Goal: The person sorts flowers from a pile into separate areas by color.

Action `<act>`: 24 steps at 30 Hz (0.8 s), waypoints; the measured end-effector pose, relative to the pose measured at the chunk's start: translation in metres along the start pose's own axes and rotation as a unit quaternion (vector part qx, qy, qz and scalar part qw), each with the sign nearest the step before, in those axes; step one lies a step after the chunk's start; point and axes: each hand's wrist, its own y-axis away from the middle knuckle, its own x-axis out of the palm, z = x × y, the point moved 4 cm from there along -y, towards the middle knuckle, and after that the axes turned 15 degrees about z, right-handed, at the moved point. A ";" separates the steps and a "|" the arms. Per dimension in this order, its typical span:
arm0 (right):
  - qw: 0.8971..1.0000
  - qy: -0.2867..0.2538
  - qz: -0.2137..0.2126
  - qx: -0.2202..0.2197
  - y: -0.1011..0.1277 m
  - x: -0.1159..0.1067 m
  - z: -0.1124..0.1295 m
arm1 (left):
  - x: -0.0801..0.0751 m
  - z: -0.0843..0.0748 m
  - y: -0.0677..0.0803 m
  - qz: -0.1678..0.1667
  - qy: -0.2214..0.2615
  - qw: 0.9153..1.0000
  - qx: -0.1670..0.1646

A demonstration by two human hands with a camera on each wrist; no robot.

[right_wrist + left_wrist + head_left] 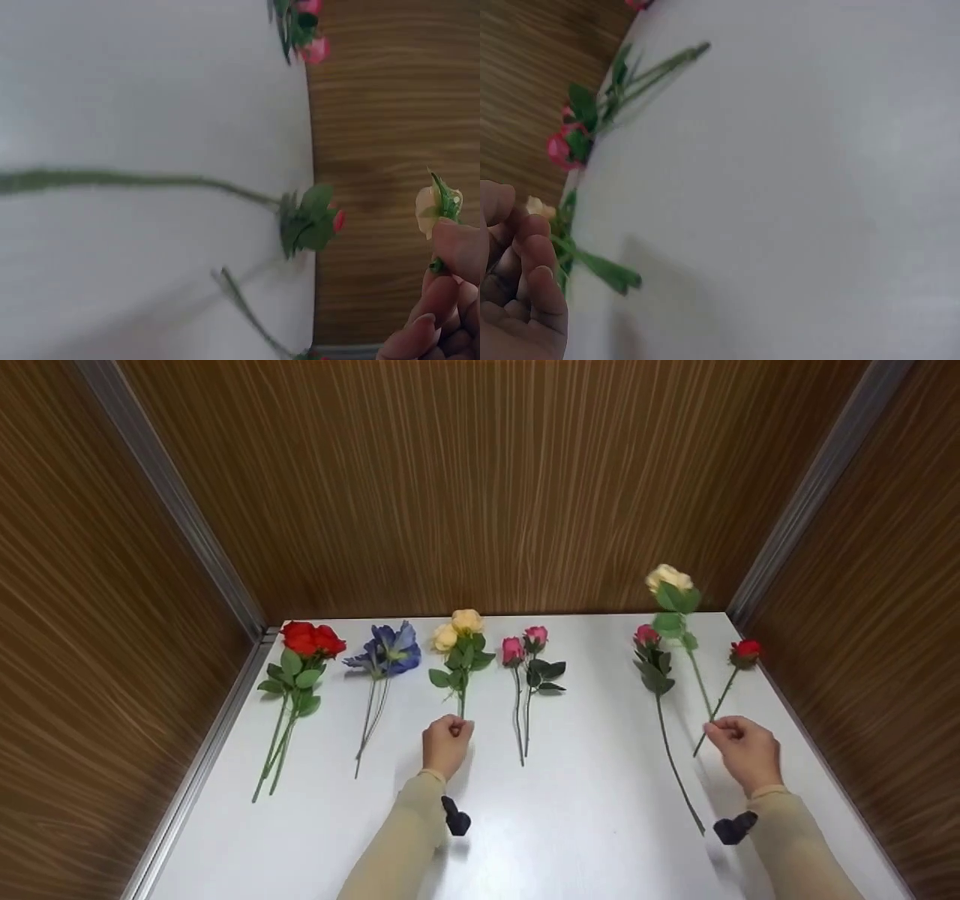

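Several artificial flowers lie in a row on a white table (585,810). My left hand (452,727) grips the lower stem of a yellow two-bloom rose sprig (461,634); the left wrist view shows my curled fingers (525,277) beside a yellow bloom (539,208). My right hand (721,729) pinches the stem of a cream rose (669,578), whose head stands tilted above the table's far right. In the right wrist view the cream rose (438,207) sits just over my fingertips (450,259). A red rosebud (746,650) lies under that stem.
Red roses (311,639) and a blue flower (390,652) lie at the left. A pair of pink buds (525,649) lies in the middle. A long-stemmed pink rose (646,636) lies left of my right hand. Wood-grain walls (480,487) close in three sides.
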 end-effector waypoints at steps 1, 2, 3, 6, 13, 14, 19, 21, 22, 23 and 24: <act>1.000 -0.004 -0.001 -0.013 0.000 0.005 0.010 | 0.002 -0.010 0.001 0.003 0.000 1.000 0.018; 1.000 -0.008 -0.006 -0.029 0.000 0.011 0.019 | 0.005 -0.019 0.003 0.010 0.002 0.999 0.032; 0.999 -0.013 -0.008 -0.045 0.001 0.017 0.029 | 0.009 -0.029 0.005 0.018 0.006 0.999 0.044; 0.996 -0.027 -0.008 -0.084 0.002 0.035 0.055 | 0.021 -0.059 0.011 0.051 0.020 0.996 0.077; 0.986 -0.065 0.011 -0.152 0.010 0.078 0.106 | 0.050 -0.112 0.028 0.135 0.070 0.982 0.109; 0.984 -0.065 0.012 -0.164 0.012 0.084 0.113 | 0.054 -0.117 0.030 0.142 0.075 0.981 0.113; 0.971 -0.058 0.013 -0.233 0.024 0.112 0.138 | 0.071 -0.128 0.039 0.150 0.068 0.977 0.133; 0.966 -0.051 0.016 -0.252 0.029 0.123 0.145 | 0.075 -0.128 0.042 0.148 0.065 0.978 0.135; 0.965 -0.050 0.019 -0.258 0.032 0.128 0.148 | 0.076 -0.128 0.044 0.144 0.065 0.978 0.137; 0.964 -0.046 0.020 -0.262 0.035 0.133 0.150 | 0.077 -0.127 0.045 0.139 0.066 0.978 0.137; 0.963 -0.041 0.022 -0.267 0.037 0.137 0.152 | 0.077 -0.125 0.046 0.133 0.069 0.979 0.137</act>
